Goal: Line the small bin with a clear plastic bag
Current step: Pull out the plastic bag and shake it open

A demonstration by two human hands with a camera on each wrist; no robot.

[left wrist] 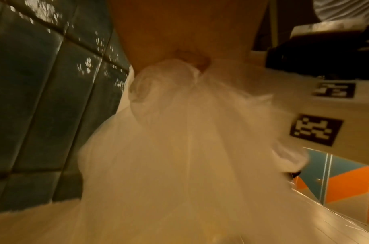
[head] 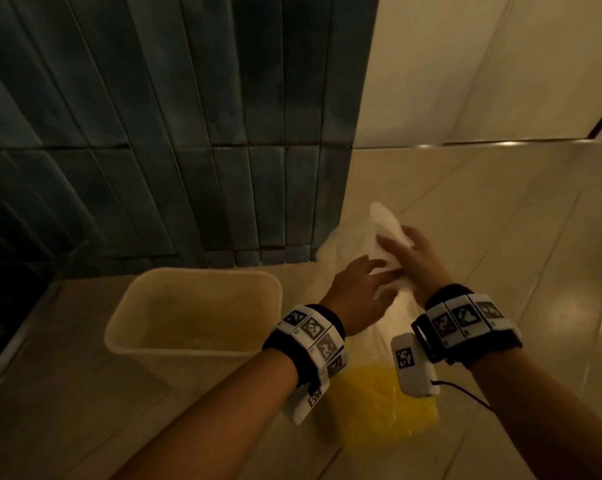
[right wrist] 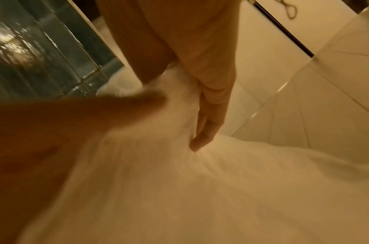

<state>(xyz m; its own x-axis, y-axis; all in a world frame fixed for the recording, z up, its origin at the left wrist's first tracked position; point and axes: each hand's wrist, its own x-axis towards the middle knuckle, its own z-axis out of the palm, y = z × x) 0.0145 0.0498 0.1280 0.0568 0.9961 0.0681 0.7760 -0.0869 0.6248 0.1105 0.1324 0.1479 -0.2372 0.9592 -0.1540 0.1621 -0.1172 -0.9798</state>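
Note:
A small translucent beige bin (head: 195,306) stands upright on the tiled floor, with its mouth facing up. To its right a clear plastic bag (head: 379,220) lies stretched along the floor, bunched white at its far end. Both hands are on that gathered part. My left hand (head: 361,285) reaches in from the bin side and grips the bunched film (left wrist: 169,82). My right hand (head: 413,261) holds the bag (right wrist: 179,181) between thumb and fingers (right wrist: 210,102). The left hand (right wrist: 54,123) shows blurred in the right wrist view.
Something yellow (head: 389,403) lies at the bag's near end, beneath my wrists. A dark blue tiled wall (head: 154,133) rises right behind the bin. Pale floor tiles (head: 517,220) spread out to the right, up to a cream wall (head: 500,64).

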